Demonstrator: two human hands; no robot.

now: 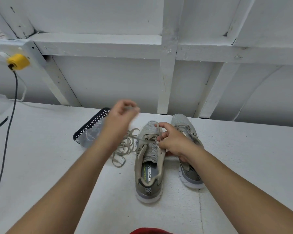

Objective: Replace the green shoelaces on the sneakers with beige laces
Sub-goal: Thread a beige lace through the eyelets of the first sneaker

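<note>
Two grey sneakers stand side by side on the white table, toes pointing away. The left sneaker (149,166) has a beige lace (156,130) threaded through its front eyelets. My right hand (172,141) rests over its tongue and pinches the lace near an eyelet. My left hand (121,114) is raised and blurred, fingers closed on the other end of the lace. A loose pile of laces (125,146) lies left of the shoe. The right sneaker (188,149) is partly hidden by my right forearm.
A black mesh basket (91,124) with a clear plastic bag (91,134) sits behind my left arm. A yellow plug (18,62) with a dark cable (10,125) hangs at the left. A white framed wall (166,73) bounds the table's far edge.
</note>
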